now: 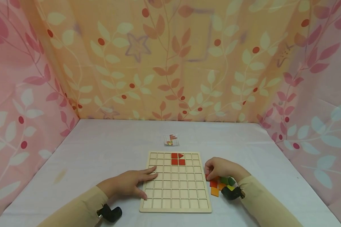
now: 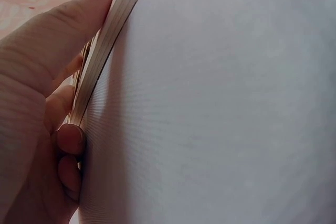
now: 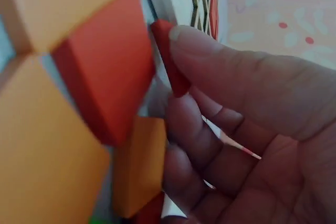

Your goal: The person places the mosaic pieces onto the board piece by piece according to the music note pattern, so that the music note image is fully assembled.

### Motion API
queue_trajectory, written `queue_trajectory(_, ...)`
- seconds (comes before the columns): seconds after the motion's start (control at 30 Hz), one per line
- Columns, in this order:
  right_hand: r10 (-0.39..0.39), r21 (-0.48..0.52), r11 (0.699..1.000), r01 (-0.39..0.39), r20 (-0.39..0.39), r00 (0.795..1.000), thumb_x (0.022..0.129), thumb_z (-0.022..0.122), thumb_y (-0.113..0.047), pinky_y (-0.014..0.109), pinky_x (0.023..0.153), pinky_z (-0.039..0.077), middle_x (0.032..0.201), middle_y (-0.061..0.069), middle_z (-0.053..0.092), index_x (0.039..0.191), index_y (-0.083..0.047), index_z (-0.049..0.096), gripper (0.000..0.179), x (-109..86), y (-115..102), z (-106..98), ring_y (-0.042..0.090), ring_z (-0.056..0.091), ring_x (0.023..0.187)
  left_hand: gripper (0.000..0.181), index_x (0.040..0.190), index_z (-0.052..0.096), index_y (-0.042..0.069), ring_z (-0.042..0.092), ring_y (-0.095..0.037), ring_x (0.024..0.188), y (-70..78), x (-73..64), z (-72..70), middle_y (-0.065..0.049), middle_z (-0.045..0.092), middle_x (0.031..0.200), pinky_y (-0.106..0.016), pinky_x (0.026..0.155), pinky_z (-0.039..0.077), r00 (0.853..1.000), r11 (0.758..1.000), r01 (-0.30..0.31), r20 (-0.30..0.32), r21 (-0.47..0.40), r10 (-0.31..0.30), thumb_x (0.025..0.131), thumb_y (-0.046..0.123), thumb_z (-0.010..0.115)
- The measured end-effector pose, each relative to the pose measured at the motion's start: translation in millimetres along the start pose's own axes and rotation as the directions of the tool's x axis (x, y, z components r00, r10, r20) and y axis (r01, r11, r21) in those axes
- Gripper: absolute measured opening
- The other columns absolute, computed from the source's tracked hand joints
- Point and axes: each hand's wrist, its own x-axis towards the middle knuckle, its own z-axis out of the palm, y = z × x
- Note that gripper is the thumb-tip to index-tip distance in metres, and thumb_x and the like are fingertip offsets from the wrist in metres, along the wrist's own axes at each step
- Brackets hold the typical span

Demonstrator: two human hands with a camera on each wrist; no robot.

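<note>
A wooden grid board (image 1: 177, 193) lies flat on the table, with several red tiles (image 1: 174, 161) in its top two rows, one of them a triangle (image 1: 180, 156). My left hand (image 1: 126, 183) rests on the board's left edge, fingers spread over the grid and thumb near the lower corner. To the right of the board, my right hand (image 1: 223, 168) pinches a small red tile (image 3: 169, 59) between thumb and fingers. The tile's shape cannot be told, as it shows edge-on. Close by lie a loose red tile (image 3: 107, 66) and orange tiles (image 3: 140, 163).
Green pieces (image 1: 224, 180), a yellow tile (image 1: 231, 188) and an orange tile (image 1: 214, 191) lie in the pile under my right wrist. A small printed card (image 1: 171, 139) with a coloured grid pattern lies beyond the board. Patterned curtains (image 1: 164, 63) enclose the white table (image 1: 108, 138).
</note>
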Motion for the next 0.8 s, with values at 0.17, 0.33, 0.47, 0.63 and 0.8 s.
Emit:
queue_trajectory(0.17,-0.012,0.046,0.999,0.012,-0.012,1.000,0.074,0.073,-0.009,0.025,0.046,0.034,0.061,-0.002,0.051,0.071,-0.009,0.060,0.013,-2.1,-1,-7,0.014,0.043,0.051,0.084,0.142,0.030,0.032,0.024,-0.019,0.136,0.9,-0.1,-0.7,0.010,0.014,0.152,-0.046,0.103,0.028,1.000,1.000,0.006,0.005,-0.006,-0.006,0.070,0.062,0.061)
queue_trajectory(0.33,0.046,0.091,0.995,-0.036,-0.105,0.993,0.075,0.073,-0.011,0.025,0.044,0.034,0.063,0.001,0.053,0.073,-0.009,0.061,0.013,6.1,-3,-12,0.016,0.044,0.051,0.084,0.142,0.030,0.032,0.025,-0.019,0.135,0.2,0.2,-0.1,0.009,0.014,0.152,-0.045,0.103,0.029,1.000,1.000,0.005,0.006,-0.001,-0.005,0.070,0.062,0.061)
queue_trajectory(0.47,0.020,0.123,0.992,0.000,-0.162,0.987,0.076,0.072,-0.010,0.026,0.048,0.038,0.066,0.001,0.055,0.075,-0.009,0.060,0.012,19.8,-5,-12,0.015,0.046,0.055,0.084,0.142,0.031,0.031,0.025,-0.020,0.135,0.1,0.1,-0.3,0.008,0.014,0.152,-0.045,0.103,0.029,1.000,1.000,0.001,0.003,0.003,-0.001,0.070,0.062,0.061)
queue_trajectory(0.63,0.001,0.164,0.986,0.027,-0.169,0.986,0.077,0.072,-0.012,0.026,0.051,0.037,0.067,0.000,0.056,0.074,-0.010,0.062,0.011,36.7,-16,-6,0.016,0.047,0.059,0.084,0.142,0.031,0.031,0.026,-0.021,0.135,0.3,0.1,-0.3,0.007,0.015,0.152,-0.045,0.103,0.029,1.000,1.000,0.002,0.003,0.004,-0.002,0.070,0.062,0.061)
queue_trajectory(0.8,0.031,0.164,0.986,-0.001,-0.178,0.984,0.075,0.074,-0.014,0.029,0.059,0.035,0.069,0.000,0.057,0.073,-0.011,0.063,0.011,50.1,-29,0,0.017,0.048,0.067,0.084,0.142,0.031,0.031,0.025,-0.020,0.135,1.1,0.5,-0.2,0.008,0.015,0.152,-0.045,0.103,0.029,1.000,1.000,0.005,0.005,-0.004,-0.005,0.070,0.061,0.061)
